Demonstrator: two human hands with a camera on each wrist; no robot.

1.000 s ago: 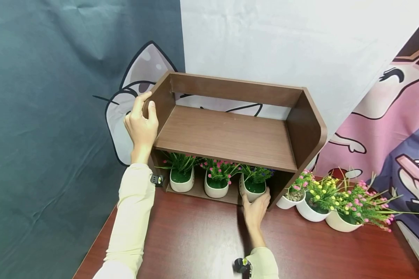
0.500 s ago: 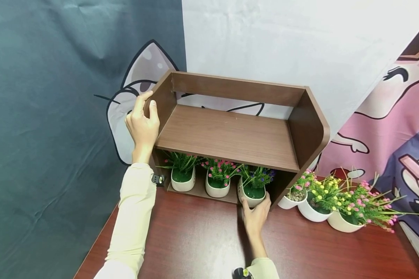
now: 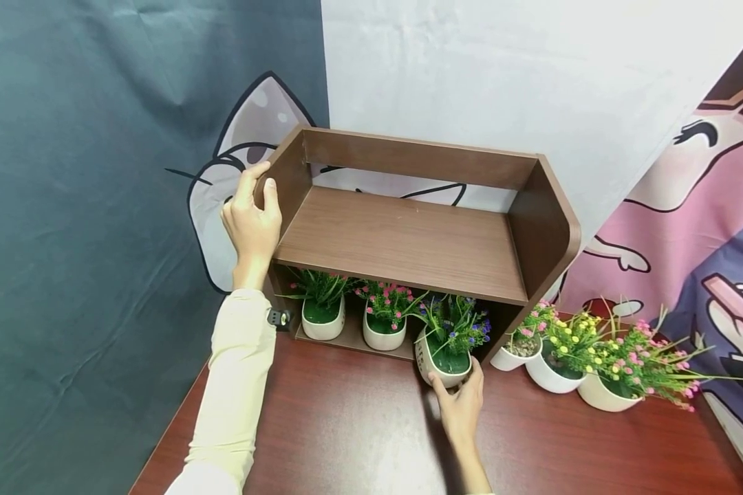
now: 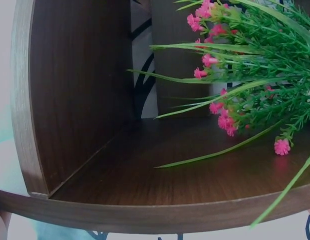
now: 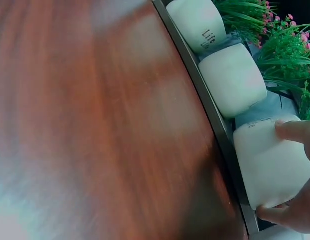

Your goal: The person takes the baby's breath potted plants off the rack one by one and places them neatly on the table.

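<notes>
My right hand (image 3: 461, 402) pinches the front of a white pot with blue-purple flowers (image 3: 448, 357), thumb and fingers on opposite sides of it. In the head view this pot projects past the shelf's front edge, "Life" lettering on its left side. The right wrist view has the same white pot (image 5: 272, 160) over the bottom board's edge, with part of the hand (image 5: 302, 207) at right. My left hand (image 3: 254, 220) holds the left side panel of the brown wooden shelf (image 3: 402, 234) near its upper edge; some fingers are hidden. Pink flowers (image 4: 226, 120) fill the left wrist view's right side.
Two white pots, one with grass and pink flowers (image 3: 322, 323) and one with pink flowers (image 3: 385, 337), stand in the lower compartment. Right of the shelf are a small pink-flowered pot (image 3: 515, 359), a yellow-flowered pot (image 3: 554, 375) and a larger pink-flowered pot (image 3: 609, 395) on the reddish table (image 3: 347, 426).
My right hand has drawn the blue-purple flower pot forward out of the lower compartment, towards me. The left hand stays at the side panel.
</notes>
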